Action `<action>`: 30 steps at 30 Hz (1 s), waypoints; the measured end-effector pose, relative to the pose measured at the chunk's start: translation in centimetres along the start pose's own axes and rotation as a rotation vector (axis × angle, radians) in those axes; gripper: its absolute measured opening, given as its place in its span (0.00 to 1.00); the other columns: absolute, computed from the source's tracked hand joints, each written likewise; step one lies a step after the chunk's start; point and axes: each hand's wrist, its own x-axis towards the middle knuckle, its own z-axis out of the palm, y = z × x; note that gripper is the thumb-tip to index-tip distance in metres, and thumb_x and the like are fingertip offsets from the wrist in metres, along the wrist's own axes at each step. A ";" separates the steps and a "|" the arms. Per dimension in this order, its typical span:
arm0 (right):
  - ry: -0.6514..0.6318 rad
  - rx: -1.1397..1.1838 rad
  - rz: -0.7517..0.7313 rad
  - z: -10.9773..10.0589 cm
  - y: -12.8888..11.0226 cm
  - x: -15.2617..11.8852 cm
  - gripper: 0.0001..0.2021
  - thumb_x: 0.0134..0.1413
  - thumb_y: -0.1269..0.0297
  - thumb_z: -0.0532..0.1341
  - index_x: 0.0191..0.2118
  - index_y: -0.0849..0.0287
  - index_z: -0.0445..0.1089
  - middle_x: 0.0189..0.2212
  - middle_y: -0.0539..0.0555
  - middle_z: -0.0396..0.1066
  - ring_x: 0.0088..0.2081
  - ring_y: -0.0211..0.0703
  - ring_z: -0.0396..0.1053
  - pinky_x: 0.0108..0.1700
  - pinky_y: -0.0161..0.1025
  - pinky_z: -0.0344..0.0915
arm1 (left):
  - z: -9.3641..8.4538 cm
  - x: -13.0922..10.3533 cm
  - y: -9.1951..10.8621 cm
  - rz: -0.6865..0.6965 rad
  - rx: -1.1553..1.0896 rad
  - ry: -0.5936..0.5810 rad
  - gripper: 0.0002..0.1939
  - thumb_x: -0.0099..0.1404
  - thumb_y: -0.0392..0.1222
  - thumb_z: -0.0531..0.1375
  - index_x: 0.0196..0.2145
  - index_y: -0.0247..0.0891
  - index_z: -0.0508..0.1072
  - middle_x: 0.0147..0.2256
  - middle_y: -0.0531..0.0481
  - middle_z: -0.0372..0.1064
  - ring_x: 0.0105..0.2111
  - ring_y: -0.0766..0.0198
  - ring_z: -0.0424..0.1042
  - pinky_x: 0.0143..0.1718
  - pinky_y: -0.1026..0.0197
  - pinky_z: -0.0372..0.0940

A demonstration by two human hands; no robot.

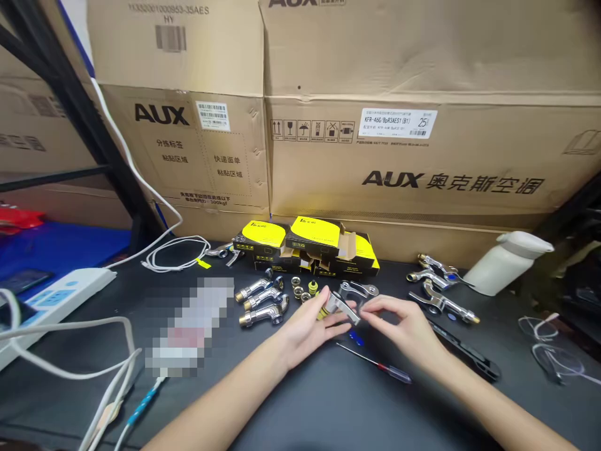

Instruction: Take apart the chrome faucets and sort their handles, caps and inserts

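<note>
A chrome faucet part with a lever handle (346, 309) rests in my left hand (307, 326), whose thumb and fingers are around it. A yellow ring shows at its base. Close to the lever's right end, my right hand (399, 322) is closed in a pinch; what it holds, if anything, is too small to make out. Behind my hands lies another chrome handle (369, 290). Small blue pieces (355, 338) and a screwdriver (392, 372) with a clear handle lie on the dark table below. Left of my left hand are chrome elbow fittings (264, 313) and brass-coloured rings (297, 287).
Yellow and black boxes (312, 237) are stacked before large cartons (432, 150). At right are chrome faucets (436, 300), a black tool (464, 354), a white bottle (504, 266) and glasses (554, 357). Cables and a power strip (56, 300) lie at left.
</note>
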 end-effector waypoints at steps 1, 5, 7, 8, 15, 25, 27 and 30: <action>0.006 0.011 0.055 -0.8 0.7 0.1 0.11 0.54 0.57 0.61 0.31 0.59 0.73 0.32 0.56 0.74 0.34 0.46 0.71 0.41 0.42 0.67 | 0.0 0.1 0.2 0.024 0.013 0.029 0.16 0.65 0.50 0.55 0.38 0.33 0.70 0.42 0.41 0.71 0.42 0.59 0.72 0.50 0.54 0.63; -0.038 0.002 0.225 -3.9 3.7 0.2 0.14 0.50 0.54 0.63 0.31 0.62 0.73 0.27 0.57 0.74 0.29 0.46 0.71 0.34 0.41 0.69 | -0.4 0.4 0.7 0.087 0.049 0.133 0.15 0.64 0.52 0.56 0.34 0.35 0.67 0.30 0.49 0.69 0.28 0.68 0.69 0.37 0.61 0.66; -0.102 -0.060 0.211 -4.6 4.6 0.0 0.12 0.51 0.56 0.61 0.33 0.62 0.73 0.30 0.57 0.74 0.31 0.46 0.71 0.35 0.40 0.69 | -0.6 0.5 0.8 0.082 0.056 0.115 0.16 0.63 0.53 0.56 0.30 0.36 0.65 0.25 0.54 0.63 0.21 0.73 0.62 0.30 0.65 0.64; -0.137 -0.106 0.191 -4.8 4.8 -0.1 0.11 0.53 0.57 0.60 0.34 0.61 0.73 0.31 0.56 0.74 0.32 0.45 0.71 0.35 0.40 0.68 | -0.6 0.5 0.9 0.076 0.062 0.102 0.17 0.63 0.54 0.55 0.29 0.36 0.64 0.23 0.56 0.61 0.18 0.74 0.58 0.28 0.65 0.63; -0.239 -0.369 0.080 -4.2 5.6 -0.4 0.09 0.54 0.68 0.55 0.32 0.59 0.74 0.31 0.54 0.70 0.29 0.40 0.68 0.32 0.37 0.65 | -0.7 0.3 1.0 0.040 0.179 0.083 0.22 0.62 0.60 0.53 0.25 0.37 0.60 0.17 0.61 0.46 0.16 0.74 0.45 0.23 0.67 0.58; -0.028 -0.128 0.046 -3.5 2.2 -0.7 0.11 0.57 0.62 0.56 0.44 0.57 0.70 0.38 0.56 0.71 0.35 0.42 0.69 0.33 0.38 0.68 | -0.1 0.1 0.3 -0.006 0.363 0.006 0.17 0.63 0.56 0.52 0.29 0.40 0.59 0.21 0.59 0.50 0.18 0.72 0.50 0.23 0.67 0.59; -0.074 0.016 0.036 -2.3 0.8 -1.1 0.15 0.58 0.60 0.57 0.50 0.56 0.67 0.44 0.56 0.70 0.39 0.43 0.69 0.36 0.38 0.69 | 0.1 0.0 0.1 -0.013 0.356 -0.055 0.12 0.63 0.51 0.51 0.32 0.39 0.61 0.23 0.57 0.53 0.20 0.70 0.53 0.23 0.66 0.61; -0.139 0.217 0.068 -0.4 -0.3 -1.7 0.20 0.58 0.58 0.57 0.55 0.55 0.62 0.46 0.57 0.69 0.39 0.42 0.69 0.38 0.40 0.70 | 0.5 -0.4 -0.3 -0.045 0.396 -0.177 0.10 0.63 0.46 0.51 0.38 0.38 0.65 0.25 0.54 0.57 0.22 0.69 0.57 0.25 0.65 0.62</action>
